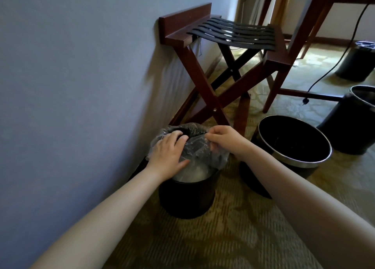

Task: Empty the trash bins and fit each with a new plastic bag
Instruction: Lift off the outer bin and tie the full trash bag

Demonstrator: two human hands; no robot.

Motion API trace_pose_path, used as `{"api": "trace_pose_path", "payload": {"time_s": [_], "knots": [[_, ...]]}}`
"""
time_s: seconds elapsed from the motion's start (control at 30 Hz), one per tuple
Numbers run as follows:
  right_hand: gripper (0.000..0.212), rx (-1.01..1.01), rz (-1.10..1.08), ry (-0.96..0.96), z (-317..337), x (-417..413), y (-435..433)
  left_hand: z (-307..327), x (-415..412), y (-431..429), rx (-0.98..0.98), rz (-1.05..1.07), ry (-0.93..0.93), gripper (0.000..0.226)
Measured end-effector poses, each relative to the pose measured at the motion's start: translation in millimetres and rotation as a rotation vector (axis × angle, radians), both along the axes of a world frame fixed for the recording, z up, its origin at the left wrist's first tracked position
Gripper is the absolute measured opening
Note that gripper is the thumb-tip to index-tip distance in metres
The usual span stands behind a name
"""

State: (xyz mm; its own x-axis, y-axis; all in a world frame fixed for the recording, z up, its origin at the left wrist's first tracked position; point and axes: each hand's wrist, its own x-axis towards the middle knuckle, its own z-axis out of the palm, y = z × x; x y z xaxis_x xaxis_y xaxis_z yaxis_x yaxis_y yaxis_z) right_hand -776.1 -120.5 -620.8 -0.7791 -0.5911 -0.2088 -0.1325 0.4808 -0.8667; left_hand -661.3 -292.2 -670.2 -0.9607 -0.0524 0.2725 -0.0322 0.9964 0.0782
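A black round trash bin stands on the carpet by the wall, with a clear plastic bag draped over its rim. My left hand lies on top of the bag over the bin's mouth, fingers spread and reaching into the opening. My right hand pinches the bag's edge at the bin's right rim. To the right stands a second black bin with a metal rim and no bag in it.
A wooden folding luggage rack with black straps stands against the blue wall right behind the bin. Two more black bins sit at the right. A table's legs and a black power cord lie beyond.
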Motion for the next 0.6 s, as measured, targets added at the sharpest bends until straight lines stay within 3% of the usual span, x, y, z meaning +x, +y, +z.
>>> {"api": "trace_pose_path", "payload": {"time_s": [0.1,0.3,0.5,0.57,0.6], "knots": [[0.018,-0.022,-0.026,-0.034,2,0,1,3,-2,-1,0.051,-0.056,0.114,0.050],[0.018,-0.043,-0.066,-0.050,7,-2,2,3,-5,14,0.168,-0.192,0.106,0.054],[0.015,-0.028,-0.078,-0.017,10,-4,3,27,-23,18,0.257,-0.182,0.221,0.012],[0.007,-0.009,-0.126,0.121,5,-5,3,43,-24,15,0.441,-0.123,0.099,0.008],[0.004,-0.004,-0.152,0.281,2,-4,3,51,-25,13,0.567,-0.077,-0.008,0.009]]}}
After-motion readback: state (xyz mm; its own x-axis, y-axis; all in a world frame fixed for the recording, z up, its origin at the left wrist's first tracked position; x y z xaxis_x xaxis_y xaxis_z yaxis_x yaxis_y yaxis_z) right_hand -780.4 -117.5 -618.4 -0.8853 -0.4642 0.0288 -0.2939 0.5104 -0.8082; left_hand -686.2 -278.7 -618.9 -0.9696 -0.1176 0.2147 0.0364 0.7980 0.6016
